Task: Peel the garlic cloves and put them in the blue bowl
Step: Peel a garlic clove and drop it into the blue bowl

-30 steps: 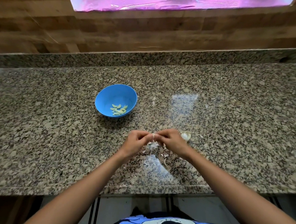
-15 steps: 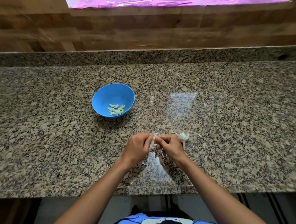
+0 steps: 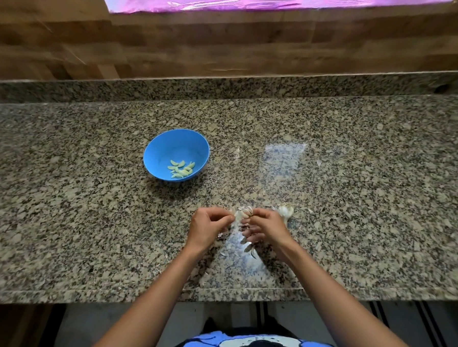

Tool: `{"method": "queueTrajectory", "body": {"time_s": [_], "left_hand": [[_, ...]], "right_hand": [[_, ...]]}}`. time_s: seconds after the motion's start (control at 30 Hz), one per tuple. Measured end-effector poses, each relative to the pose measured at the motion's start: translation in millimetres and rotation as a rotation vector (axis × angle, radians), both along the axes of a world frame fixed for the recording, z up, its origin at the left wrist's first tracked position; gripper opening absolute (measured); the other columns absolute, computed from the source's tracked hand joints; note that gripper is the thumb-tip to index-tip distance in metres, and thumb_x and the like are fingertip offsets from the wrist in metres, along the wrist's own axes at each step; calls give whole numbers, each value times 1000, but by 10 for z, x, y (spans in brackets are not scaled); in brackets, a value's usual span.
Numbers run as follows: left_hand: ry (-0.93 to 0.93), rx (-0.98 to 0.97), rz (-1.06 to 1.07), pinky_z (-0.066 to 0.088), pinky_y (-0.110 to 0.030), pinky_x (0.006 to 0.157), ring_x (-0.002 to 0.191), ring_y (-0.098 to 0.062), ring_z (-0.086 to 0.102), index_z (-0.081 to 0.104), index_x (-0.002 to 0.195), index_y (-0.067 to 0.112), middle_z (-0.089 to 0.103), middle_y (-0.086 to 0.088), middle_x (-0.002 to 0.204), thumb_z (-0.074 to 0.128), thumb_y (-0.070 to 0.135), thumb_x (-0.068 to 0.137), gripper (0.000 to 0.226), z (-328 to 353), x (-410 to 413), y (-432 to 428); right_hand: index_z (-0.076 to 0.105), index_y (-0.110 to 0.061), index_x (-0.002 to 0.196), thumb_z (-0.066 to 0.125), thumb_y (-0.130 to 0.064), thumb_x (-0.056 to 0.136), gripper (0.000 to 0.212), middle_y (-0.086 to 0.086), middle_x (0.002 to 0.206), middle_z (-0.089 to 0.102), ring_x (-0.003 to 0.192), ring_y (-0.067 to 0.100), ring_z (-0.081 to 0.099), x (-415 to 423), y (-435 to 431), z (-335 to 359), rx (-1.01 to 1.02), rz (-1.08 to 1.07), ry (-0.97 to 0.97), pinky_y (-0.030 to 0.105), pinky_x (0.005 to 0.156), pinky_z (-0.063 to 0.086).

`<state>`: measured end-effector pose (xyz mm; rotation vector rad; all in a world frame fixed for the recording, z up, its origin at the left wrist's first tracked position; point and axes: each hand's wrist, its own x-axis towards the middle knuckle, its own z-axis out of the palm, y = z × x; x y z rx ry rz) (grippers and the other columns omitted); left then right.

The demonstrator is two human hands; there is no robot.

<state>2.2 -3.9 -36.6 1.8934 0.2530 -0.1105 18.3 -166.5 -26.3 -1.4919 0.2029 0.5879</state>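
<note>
Speckled granite counter (image 3: 87, 219), polished, tan and black flecked, glossy enough to throw back a pale rectangular reflection right of centre; matching granite upstand behind, then a wall of wood-grain blocks in mixed browns, with a pink-lit strip along the top edge. Round blue bowl (image 3: 176, 154) of smooth plastic look, sitting on the counter left of centre and well apart from the hands, holding a small heap of peeled garlic cloves (image 3: 181, 169), pale yellow-green, curved and crescent-like. Nearer the front edge, left hand (image 3: 209, 229) and right hand (image 3: 266, 227) brought close together just above the counter, fingers (image 3: 227, 217) curled narrow and pinched from both sides on an unpeeled garlic clove (image 3: 243, 212), whitish, papery and ridged, partly hidden between the fingertips. Just beside the right hand, on its far right side, a garlic bulb (image 3: 285, 210) resting on the stone, off-white, rounded, with dry loose skin at its edges. Thin flakes of garlic skin (image 3: 248, 247) scattered under and below the hands, pale and curled against the granite. At the bottom, bare forearms and a blue, black and white printed garment
</note>
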Motion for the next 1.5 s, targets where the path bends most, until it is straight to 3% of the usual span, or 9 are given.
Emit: {"method": "queueTrajectory", "body": {"time_s": [0.17, 0.23, 0.4, 0.5, 0.63, 0.87, 1.07, 1.27, 1.5], "left_hand": [[-182, 420, -189, 48, -6, 64, 75, -7, 64, 72, 100, 10, 71, 1, 89, 67, 16, 86, 16, 16, -23, 20], [-256, 540, -274, 52, -11, 67, 73, -8, 64, 71, 101, 9, 71, -2, 89, 63, 13, 88, 15, 29, -15, 20], [-289, 672, -368, 55, -24, 66, 69, -11, 62, 69, 97, 8, 68, -4, 82, 59, 17, 91, 15, 79, -1, 11], [-164, 460, -268, 53, -18, 62, 69, -6, 63, 70, 94, 14, 68, 2, 80, 64, 18, 87, 10, 118, -7, 0], [90, -185, 29, 50, -17, 62, 69, -10, 64, 72, 88, 8, 70, -3, 77, 67, 6, 83, 8, 174, 6, 25], [18, 259, -60, 55, -15, 64, 78, -1, 65, 69, 104, 17, 69, 6, 92, 68, 15, 84, 20, 65, -61, 0], [1, -9, -18, 57, -24, 67, 75, -12, 70, 71, 99, 12, 73, -2, 88, 73, 11, 80, 20, 118, -28, -98], [157, -462, 96, 57, -22, 64, 69, -19, 69, 66, 96, 0, 72, -15, 85, 68, -4, 78, 19, 183, -30, -75], [126, -409, 140, 57, -24, 66, 77, -23, 71, 66, 101, 1, 72, -14, 89, 71, -3, 75, 26, 171, -36, -68]], "right_hand": [[57, 2, 94, 42, -32, 97, 38, 13, 82, 61, 65, 22, 62, 51, 48, -25, 124, -74, 201, 27, 61, 56], [58, 2, 99, 49, -38, 94, 42, 16, 88, 64, 67, 23, 65, 51, 91, -50, 107, -66, 198, 25, 62, 55], [65, 0, 90, 69, -15, 79, 19, 14, 86, 67, 63, 16, 64, 1, 113, -57, 88, -58, 23, 21, 60, 55], [65, 4, 90, 69, 0, 75, 15, 14, 82, 69, 70, 17, 68, 6, 87, -34, 152, -128, 38, 22, 67, 57], [65, 4, 99, 66, 5, 76, 23, 15, 90, 71, 81, 24, 70, 19, 34, -10, 248, -212, 99, 25, 71, 58], [64, 4, 98, 67, 4, 75, 23, 15, 95, 70, 81, 21, 70, -11, 26, -55, 209, -264, 57, 22, 68, 57], [65, 5, 89, 71, 0, 74, 17, 16, 85, 69, 71, 16, 69, -80, 69, -90, 62, -214, -90, 21, 63, 56], [63, 7, 98, 65, 6, 77, 21, 14, 84, 70, 69, 17, 70, -47, 61, -28, 209, -209, 22, 21, 65, 57], [64, 0, 99, 63, 8, 78, 23, 11, 87, 72, 81, 22, 69, -45, 66, 19, 197, -153, 12, 27, 74, 57]]}}
